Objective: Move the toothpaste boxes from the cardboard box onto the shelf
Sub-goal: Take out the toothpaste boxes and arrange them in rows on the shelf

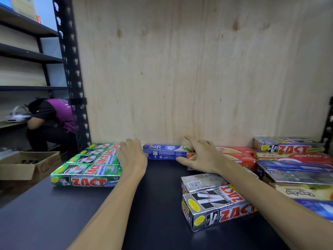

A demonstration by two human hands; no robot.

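Long blue Safi toothpaste box (164, 152) lies flat against the shelf's plywood back, long axis left-right | your left hand (132, 156) grips its left end | your right hand (200, 153), fingers spread, holds its right end.

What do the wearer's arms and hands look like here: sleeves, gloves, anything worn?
Both forearms are bare from the bottom edge of the frame to the wrists; no sleeve shows. The left hand and right hand wear no gloves. No watch, bracelet or ring is visible on either, though the fingertips are slightly blurred. No cables, straps or markings show on either arm.
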